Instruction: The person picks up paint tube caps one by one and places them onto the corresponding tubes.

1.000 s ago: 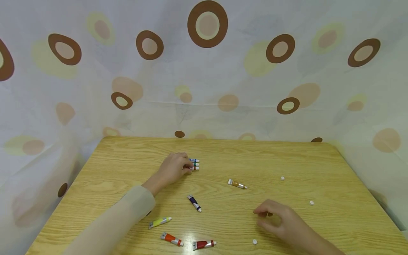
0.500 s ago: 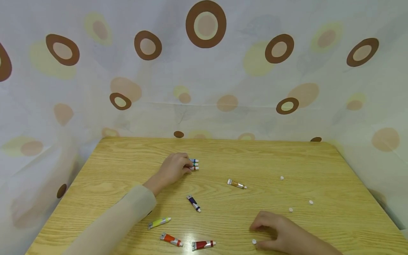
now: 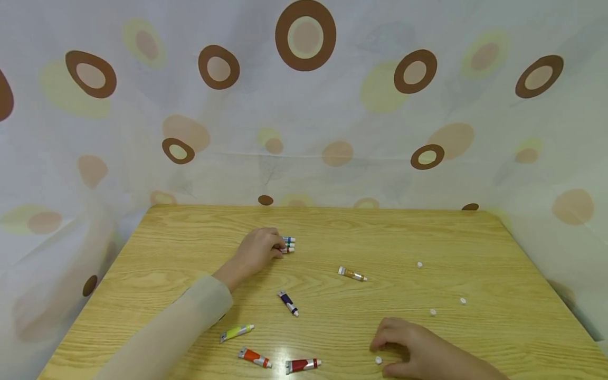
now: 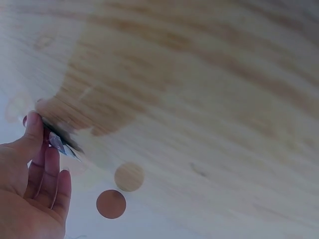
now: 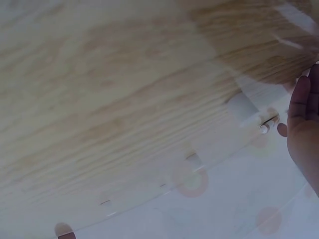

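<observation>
My left hand holds a row of small paint tubes at the back of the table, fingers and thumb around their left ends. Blue, green and brown-red bands show by their white caps. In the left wrist view the thumb and fingers pinch the silvery tube ends. Near the front right, my right hand hovers low with thumb and fingers spread. A small white cap lies in the gap between them. In the right wrist view only part of this hand shows, at the right edge.
Loose paint tubes lie about: ochre, dark purple, yellow, orange and crimson. More white caps are scattered on the right of the wooden table. A patterned curtain hangs behind.
My right hand has shifted down and slightly left, its thumb and fingers now around the front white cap. Another cap shows where the hand was. The left hand stays at the tubes.
</observation>
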The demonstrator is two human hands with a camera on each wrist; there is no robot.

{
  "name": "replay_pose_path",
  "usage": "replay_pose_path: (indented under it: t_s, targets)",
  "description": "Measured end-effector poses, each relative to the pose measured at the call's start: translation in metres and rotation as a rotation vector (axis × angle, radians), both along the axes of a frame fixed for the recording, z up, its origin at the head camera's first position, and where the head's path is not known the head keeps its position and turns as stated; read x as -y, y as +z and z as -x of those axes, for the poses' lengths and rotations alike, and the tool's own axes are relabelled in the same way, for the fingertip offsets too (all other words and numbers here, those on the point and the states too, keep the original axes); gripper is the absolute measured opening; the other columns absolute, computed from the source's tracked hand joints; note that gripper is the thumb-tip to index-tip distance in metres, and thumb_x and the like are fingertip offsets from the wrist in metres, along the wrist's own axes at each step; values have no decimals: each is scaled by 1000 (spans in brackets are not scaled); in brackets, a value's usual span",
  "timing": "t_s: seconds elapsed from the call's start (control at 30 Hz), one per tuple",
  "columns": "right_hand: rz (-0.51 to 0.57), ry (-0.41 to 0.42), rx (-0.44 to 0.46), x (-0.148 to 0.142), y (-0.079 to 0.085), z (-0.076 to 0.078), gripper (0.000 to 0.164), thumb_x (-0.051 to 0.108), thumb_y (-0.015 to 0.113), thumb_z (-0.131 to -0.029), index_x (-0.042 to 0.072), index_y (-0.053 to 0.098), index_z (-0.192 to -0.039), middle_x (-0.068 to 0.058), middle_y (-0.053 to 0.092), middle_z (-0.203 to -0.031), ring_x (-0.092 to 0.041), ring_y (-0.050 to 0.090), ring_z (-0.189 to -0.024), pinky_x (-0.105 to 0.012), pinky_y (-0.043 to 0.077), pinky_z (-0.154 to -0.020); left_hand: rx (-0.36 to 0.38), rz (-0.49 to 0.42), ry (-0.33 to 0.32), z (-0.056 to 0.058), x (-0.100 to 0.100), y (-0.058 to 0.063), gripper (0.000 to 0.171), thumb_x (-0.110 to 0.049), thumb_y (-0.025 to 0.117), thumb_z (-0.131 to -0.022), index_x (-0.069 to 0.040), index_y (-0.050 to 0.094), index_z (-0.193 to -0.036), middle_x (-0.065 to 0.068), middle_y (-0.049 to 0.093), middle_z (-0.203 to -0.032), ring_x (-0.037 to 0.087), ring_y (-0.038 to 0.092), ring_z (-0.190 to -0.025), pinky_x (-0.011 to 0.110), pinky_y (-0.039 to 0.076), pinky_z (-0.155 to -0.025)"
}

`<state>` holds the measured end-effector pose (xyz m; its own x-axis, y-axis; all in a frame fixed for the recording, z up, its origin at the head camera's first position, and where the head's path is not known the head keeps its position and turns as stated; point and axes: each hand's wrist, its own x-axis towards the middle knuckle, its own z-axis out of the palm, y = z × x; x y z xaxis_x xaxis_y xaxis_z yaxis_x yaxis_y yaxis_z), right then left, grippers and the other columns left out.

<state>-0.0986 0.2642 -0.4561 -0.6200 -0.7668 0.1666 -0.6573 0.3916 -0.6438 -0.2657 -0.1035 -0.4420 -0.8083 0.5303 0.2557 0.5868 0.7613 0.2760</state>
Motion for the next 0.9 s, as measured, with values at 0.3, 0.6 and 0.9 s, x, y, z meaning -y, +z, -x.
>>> replay_pose_path:
  t_s: [0.3,0.6,0.9]
  targets:
    - [5,24,21,2,0,1,12,17,75,-95,26,72,-102,9,66,-102,2,58,-94,-19,54,-78,-11,16,-11,-2,0,1,12,-19,83,-84,-13,82,-94,-1,69,-87,13,68,-79,28,59,-75]
    - [48,35,-10,2,-2,0,13,13,75,-95,24,72,-102,8,66,-100,3,57,-91,-16,53,-75,-14,20,5,-2,-3,0,10,-19,83,-84,-13,82,-91,-1,68,-84,13,67,-77,28,59,-74]
    - [66,27,-33,3,-6,-1,14,12,76,-94,24,72,-101,9,67,-99,3,57,-90,-14,53,-74,-12,29,10,-2,-5,1,9,-19,83,-84,-12,82,-91,0,67,-83,13,66,-76,26,58,-72]
